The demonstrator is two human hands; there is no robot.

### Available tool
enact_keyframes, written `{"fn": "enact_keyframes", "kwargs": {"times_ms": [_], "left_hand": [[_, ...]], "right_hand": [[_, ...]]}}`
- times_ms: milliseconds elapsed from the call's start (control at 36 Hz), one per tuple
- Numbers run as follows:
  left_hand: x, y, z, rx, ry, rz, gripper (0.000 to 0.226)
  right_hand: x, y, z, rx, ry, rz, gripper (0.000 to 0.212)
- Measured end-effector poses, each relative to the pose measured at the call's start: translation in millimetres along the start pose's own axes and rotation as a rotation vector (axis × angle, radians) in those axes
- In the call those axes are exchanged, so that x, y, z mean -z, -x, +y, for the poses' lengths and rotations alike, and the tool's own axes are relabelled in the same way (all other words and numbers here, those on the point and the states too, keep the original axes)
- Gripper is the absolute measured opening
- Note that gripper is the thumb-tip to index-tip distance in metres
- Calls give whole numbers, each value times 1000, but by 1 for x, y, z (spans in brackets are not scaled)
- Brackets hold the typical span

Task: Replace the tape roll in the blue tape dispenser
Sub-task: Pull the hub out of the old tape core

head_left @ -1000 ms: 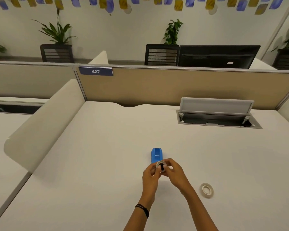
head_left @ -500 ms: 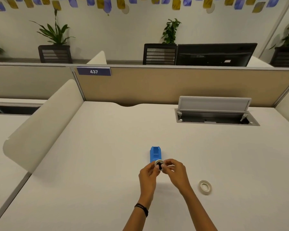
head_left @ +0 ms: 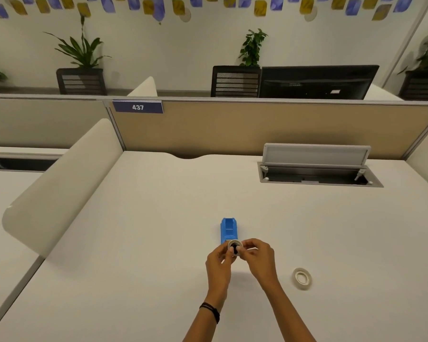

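Note:
The blue tape dispenser point(head_left: 228, 230) lies on the white desk point(head_left: 139, 243), its roll bay open on top. Just in front of it, my left hand point(head_left: 218, 267) and my right hand point(head_left: 258, 259) pinch a small tape roll point(head_left: 234, 246) between their fingertips; a black hub sits in the roll's centre. The roll is lifted off the desk and overlaps the dispenser's near end. A second tape roll point(head_left: 302, 278) lies flat on the desk, to the right of my right hand and apart from it.
An open cable hatch point(head_left: 319, 172) with a raised lid is set into the desk at the back right. A curved white divider point(head_left: 59, 183) bounds the left side, and a tan partition point(head_left: 257, 127) runs along the back.
Both hands stay together on the small roll in front of the dispenser, with only small finger shifts. The roll on the desk has not moved.

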State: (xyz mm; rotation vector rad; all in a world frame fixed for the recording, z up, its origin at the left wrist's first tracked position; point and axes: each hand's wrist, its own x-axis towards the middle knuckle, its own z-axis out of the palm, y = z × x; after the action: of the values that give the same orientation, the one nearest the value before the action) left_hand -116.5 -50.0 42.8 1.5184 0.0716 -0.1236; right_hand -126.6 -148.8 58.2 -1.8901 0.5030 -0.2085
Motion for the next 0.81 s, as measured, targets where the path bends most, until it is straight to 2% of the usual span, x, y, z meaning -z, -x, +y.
{"fn": "enact_keyframes", "kwargs": {"times_ms": [83, 389, 528, 722, 806], "left_hand": [[1, -1, -4, 11, -15, 13, 15], [3, -5, -9, -1, -35, 47, 20], [3, -4, -4, 10, 0, 29, 18], [6, 0, -3, 47, 65, -7, 16], [7, -2, -3, 63, 62, -15, 21]], "right_hand": [[-2, 0, 0, -8, 23, 23, 18], [-7, 3, -4, 43, 18, 62, 7], [-5, 1, -4, 49, -2, 21, 7], [-2, -2, 1, -12, -24, -70, 22], [1, -3, 0, 19, -30, -132, 25]]}}
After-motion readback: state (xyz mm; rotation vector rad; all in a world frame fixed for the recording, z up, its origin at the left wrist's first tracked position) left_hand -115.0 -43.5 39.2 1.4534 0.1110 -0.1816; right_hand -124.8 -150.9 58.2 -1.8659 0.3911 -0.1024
